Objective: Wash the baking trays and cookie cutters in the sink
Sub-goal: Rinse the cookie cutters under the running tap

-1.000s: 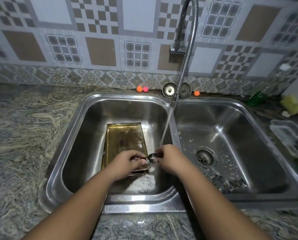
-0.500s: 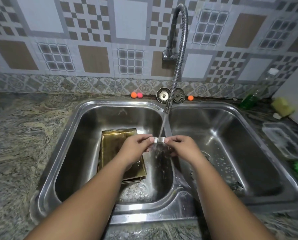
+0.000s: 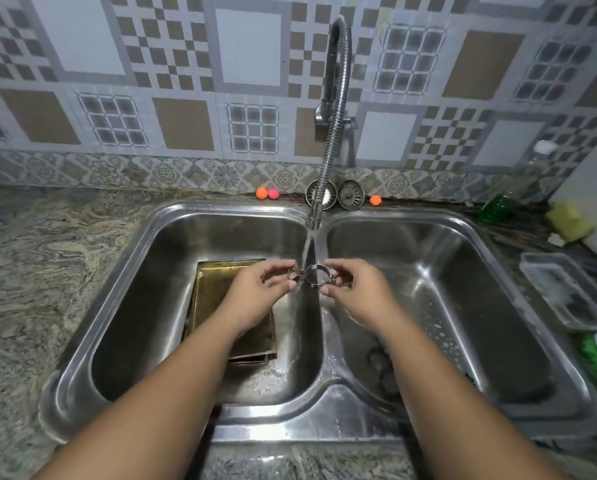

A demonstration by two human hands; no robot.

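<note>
A small metal cookie cutter (image 3: 315, 274) with a round ring in its middle is held under the running water from the tap (image 3: 335, 109). My left hand (image 3: 260, 289) pinches its left end and my right hand (image 3: 354, 289) pinches its right end, above the divider of the double sink (image 3: 172, 216). A brownish baking tray (image 3: 217, 292) lies in the left basin, partly under my left forearm. Several more cutters (image 3: 380, 362) lie in the right basin, mostly hidden by my right arm.
Two sink strainers (image 3: 350, 195) and small orange and pink balls (image 3: 261, 193) sit behind the sink. On the right counter stand a green soap bottle (image 3: 505, 199), a yellow sponge (image 3: 569, 221) and a clear plastic container (image 3: 564, 292). Granite counter (image 3: 47, 271) spreads to the left.
Both hands rose from low in the left basin up under the tap stream. The cutter has been turned so its ring faces me.
</note>
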